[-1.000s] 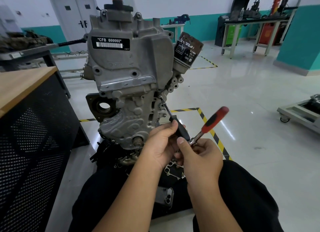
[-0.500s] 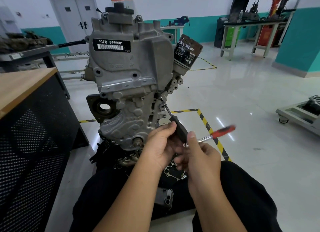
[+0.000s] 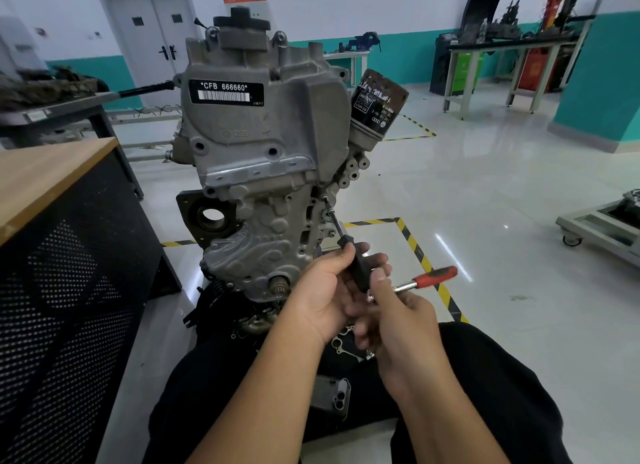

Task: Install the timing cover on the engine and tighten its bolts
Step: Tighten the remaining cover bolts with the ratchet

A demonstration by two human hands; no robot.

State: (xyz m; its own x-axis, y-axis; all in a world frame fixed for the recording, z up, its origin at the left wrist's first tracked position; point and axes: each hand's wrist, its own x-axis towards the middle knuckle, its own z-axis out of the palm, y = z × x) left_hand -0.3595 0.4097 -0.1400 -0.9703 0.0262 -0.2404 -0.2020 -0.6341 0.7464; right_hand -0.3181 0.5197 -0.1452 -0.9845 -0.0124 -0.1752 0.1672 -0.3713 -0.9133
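The grey aluminium timing cover (image 3: 263,159) sits on the front of the engine (image 3: 221,218), which stands upright before me. A thin extension bar (image 3: 334,219) runs from a bolt (image 3: 325,197) on the cover's right edge down to a black grip. My left hand (image 3: 325,290) holds that black grip (image 3: 358,268). My right hand (image 3: 398,311) grips the head end of a ratchet (image 3: 426,280) whose red handle points right, level with the floor. The ratchet head is hidden behind my fingers.
A black oil filter (image 3: 377,100) sticks out at the engine's upper right. A wood-topped bench with a perforated black side (image 3: 59,256) stands close on the left. A gasket (image 3: 343,342) and a phone (image 3: 332,396) lie on my lap. A low cart (image 3: 602,228) stands at the right.
The ratchet's red handle has swung down and to the right, from pointing up-right to nearly level. My left hand has stayed on the black grip.
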